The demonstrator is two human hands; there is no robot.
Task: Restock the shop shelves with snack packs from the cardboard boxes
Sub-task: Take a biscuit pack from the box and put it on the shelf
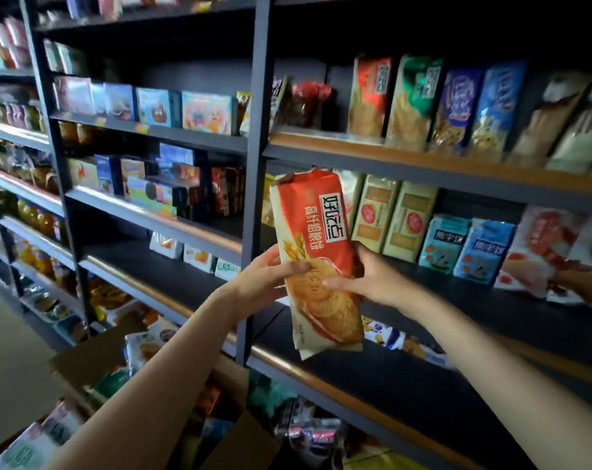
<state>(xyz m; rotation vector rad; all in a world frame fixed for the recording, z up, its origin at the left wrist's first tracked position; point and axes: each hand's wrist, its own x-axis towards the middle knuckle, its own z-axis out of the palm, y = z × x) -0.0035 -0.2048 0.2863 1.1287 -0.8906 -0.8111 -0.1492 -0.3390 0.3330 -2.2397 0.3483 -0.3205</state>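
Here I have both hands on one long orange-red biscuit pack point(316, 262) with cream ends and round golden biscuits printed on its lower half, held upright and slightly tilted in front of the dark metal shelving point(257, 137). My left hand point(270, 276) grips the pack's left edge, thumb laid across the front over the printed biscuits and fingers curled behind. My right hand point(365, 279) grips the right edge, thumb pressed on the front lower down and the other fingers wrapped round the back, out of view. The pack hangs just near of the wood-edged dark shelf board point(355, 378), not touching it. Farther right on that board stand two pale yellow packs point(394, 220) and two light blue packs point(467, 247), upright against the back. On the board above, a row of tall packs includes a matching orange-topped pack point(369, 96). Down at the near left, an open brown cardboard box point(94, 354) holds more packs, blurred.
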